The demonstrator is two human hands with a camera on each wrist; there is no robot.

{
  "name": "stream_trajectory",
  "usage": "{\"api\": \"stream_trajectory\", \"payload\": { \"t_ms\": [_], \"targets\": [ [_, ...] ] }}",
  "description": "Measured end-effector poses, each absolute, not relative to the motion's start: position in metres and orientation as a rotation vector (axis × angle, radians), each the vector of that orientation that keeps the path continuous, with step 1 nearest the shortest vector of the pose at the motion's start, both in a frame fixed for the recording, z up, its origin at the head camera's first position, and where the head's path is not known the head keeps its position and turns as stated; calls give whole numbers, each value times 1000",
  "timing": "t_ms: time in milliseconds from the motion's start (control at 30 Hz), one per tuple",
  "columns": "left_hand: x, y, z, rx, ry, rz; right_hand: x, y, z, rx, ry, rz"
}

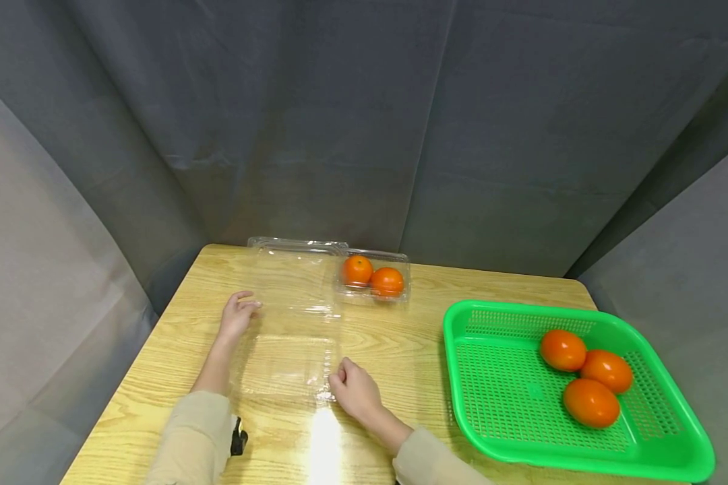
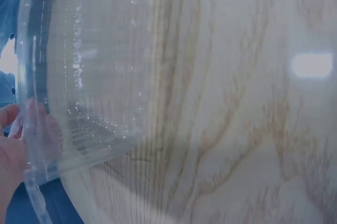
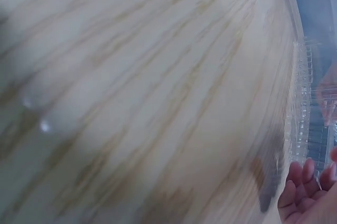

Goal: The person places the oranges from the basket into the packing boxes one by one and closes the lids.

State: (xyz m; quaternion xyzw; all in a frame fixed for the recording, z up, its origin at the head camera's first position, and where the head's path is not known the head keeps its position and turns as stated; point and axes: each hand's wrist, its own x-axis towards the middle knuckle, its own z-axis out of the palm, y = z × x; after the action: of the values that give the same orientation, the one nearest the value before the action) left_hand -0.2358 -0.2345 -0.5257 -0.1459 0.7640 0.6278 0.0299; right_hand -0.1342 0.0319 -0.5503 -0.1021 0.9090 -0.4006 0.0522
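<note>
A clear plastic clamshell box (image 1: 288,364) lies unfolded on the table, one half behind the other. My left hand (image 1: 236,316) is at its left side, near the fold. In the left wrist view, the fingers (image 2: 8,114) hold the clear rim, with fingertips showing through the plastic. At the near right corner, my right hand (image 1: 356,389) has its fingers curled in and pinches the edge. The right wrist view shows those fingers (image 3: 296,190) right at the ridged plastic rim. No fruit shows inside this box.
A smaller-looking clear box (image 1: 408,276) with two round orange fruits (image 1: 387,281) stands at the back, beside the unfolded one. On the right sits a green mesh basket (image 1: 509,448) holding three orange fruits (image 1: 591,403). Grey curtains (image 1: 315,135) hang behind the wooden table (image 1: 400,377).
</note>
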Motion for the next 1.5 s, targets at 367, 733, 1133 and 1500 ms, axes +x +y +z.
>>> {"api": "stream_trajectory", "payload": {
  "t_ms": [367, 733, 1133, 1500],
  "targets": [
    [-240, -214, -528, -408, 2343, 1971, -133, 48, -549, -230, 2753, -1273],
    [-245, -191, -530, -384, 2314, 1998, -133, 67, -551, -112, 2744, -1314],
    [-250, -169, -534, -386, 2254, 2102, -134, 85, -552, -33, 2795, -1298],
    [-251, -148, -536, -373, 2292, 2131, -132, 98, -555, 57, 2800, -1342]
  ]
}}
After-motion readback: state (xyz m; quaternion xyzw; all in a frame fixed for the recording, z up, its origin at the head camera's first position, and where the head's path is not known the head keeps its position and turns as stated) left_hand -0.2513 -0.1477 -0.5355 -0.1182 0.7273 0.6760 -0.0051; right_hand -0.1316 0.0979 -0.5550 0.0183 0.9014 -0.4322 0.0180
